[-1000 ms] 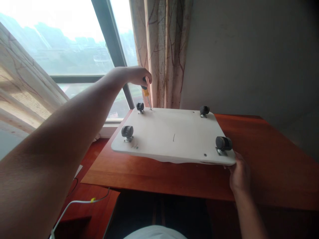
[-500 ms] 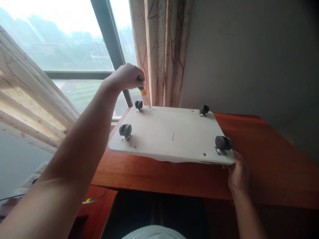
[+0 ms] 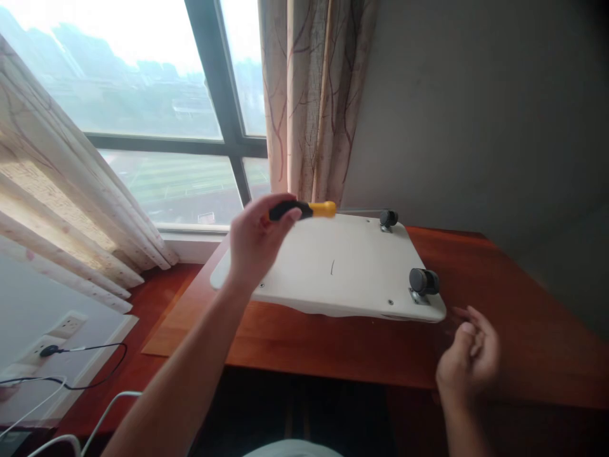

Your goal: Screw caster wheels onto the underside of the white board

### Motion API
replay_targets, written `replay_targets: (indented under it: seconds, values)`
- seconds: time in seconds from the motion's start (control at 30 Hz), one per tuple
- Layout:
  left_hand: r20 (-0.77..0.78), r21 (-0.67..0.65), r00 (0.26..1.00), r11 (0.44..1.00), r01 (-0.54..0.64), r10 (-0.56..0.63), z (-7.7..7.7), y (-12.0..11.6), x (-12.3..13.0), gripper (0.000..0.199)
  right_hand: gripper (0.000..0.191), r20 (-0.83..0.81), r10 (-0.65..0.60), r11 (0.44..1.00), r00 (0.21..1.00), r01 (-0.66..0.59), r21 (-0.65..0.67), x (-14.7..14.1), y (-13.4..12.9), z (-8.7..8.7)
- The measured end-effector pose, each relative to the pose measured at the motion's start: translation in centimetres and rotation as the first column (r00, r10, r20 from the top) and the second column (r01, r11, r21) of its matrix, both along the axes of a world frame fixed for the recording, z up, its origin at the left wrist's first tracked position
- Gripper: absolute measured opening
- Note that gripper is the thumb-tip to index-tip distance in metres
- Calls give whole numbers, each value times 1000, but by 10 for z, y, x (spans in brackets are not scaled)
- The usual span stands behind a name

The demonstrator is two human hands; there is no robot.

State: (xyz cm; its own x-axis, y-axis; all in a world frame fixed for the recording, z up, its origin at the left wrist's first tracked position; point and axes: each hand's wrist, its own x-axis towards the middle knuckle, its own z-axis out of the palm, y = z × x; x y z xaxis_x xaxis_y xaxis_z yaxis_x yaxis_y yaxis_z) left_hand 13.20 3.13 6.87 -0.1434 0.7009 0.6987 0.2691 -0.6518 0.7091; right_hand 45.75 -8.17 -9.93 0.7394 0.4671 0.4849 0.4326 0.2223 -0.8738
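My left hand point(image 3: 254, 241) is wrapped round the black and yellow handle of a screwdriver point(image 3: 322, 209), raised above the white board. The thin shaft lies sideways, pointing right. The white board point(image 3: 352, 260) rests on the table with its underside up. At its right corners stand a far caster point(image 3: 389, 219) and a near caster point(image 3: 423, 282) with metal plates. My left hand and arm hide the left casters. Just off the board's near right corner, my right hand point(image 3: 469, 355) is in the air, fingers loosely bent and apart, holding nothing.
The reddish wooden table point(image 3: 499, 298) stands against a grey wall. A window point(image 3: 162, 184) and curtains point(image 3: 314, 95) are at the back and left. A plug point(image 3: 49, 351) sits in the outlet at lower left, with cables point(image 3: 109, 406) near my left arm.
My left hand has lifted the screwdriver from the board's far edge, bringing it nearer and turning it sideways. My right hand has let go of the board's corner and moved slightly right.
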Motion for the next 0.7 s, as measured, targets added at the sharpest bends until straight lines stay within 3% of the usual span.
replay_targets:
  seconds: [0.1, 0.17, 0.23, 0.33, 0.47, 0.57, 0.7]
  values:
    - [221, -115, 972, 987, 114, -87, -46, -52, 39, 23, 40, -15, 259, 963, 966, -259, -79, -31, -27, 17]
    - [298, -164, 945, 967, 193, -138, -71, -82, 66, 21, 38, -81, 517, 830, 852, -522, -198, -54, -41, 23]
    - [309, -203, 931, 943, 265, -195, -89, -105, 87, 20, 42, -185, 622, 731, 760, -649, -209, -74, -51, 22]
    - [290, -194, 901, 902, 386, -323, -107, -125, 105, 25, 45, -335, 511, 791, 792, -586, -179, -90, -58, 10]
    - [173, -208, 883, 860, 466, -436, -115, -132, 105, 35, 51, -405, 441, 841, 801, -526, -125, -86, -59, 1]
    - [38, -287, 838, 798, 530, -544, -116, -133, 96, 30, 48, -406, 385, 884, 829, -458, -97, -76, -57, 11]
    - [-200, -388, 717, 726, 568, -667, -118, -136, 73, 19, 42, -384, 239, 957, 892, -284, -66, -42, -45, 31]
